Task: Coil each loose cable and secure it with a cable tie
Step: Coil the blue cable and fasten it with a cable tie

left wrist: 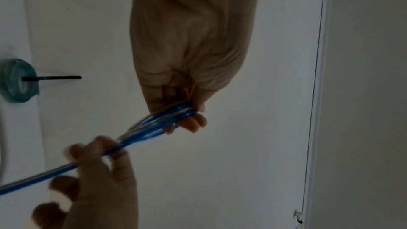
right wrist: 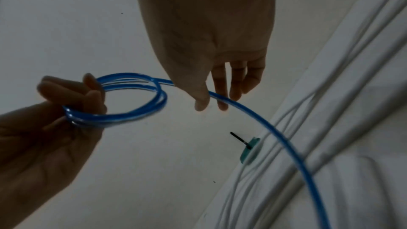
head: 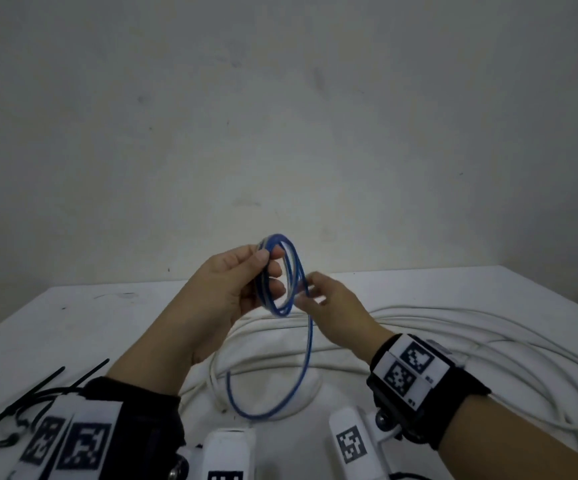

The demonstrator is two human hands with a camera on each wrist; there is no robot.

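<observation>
Several turns of the blue cable [head: 282,271] already sit pinched in your left hand [head: 242,282] above the worktop [head: 73,317]; your right hand [head: 329,303] lightly pinches the trailing length. It looks light, springy and slick, so grip across all the turns.

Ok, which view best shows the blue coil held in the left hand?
The right wrist view: the blue coil lies open as a ring of several loops, gripped by the left hand. The head view shows it narrower, partly behind fingers. The left wrist view shows it edge-on, as bunched strands.
</observation>
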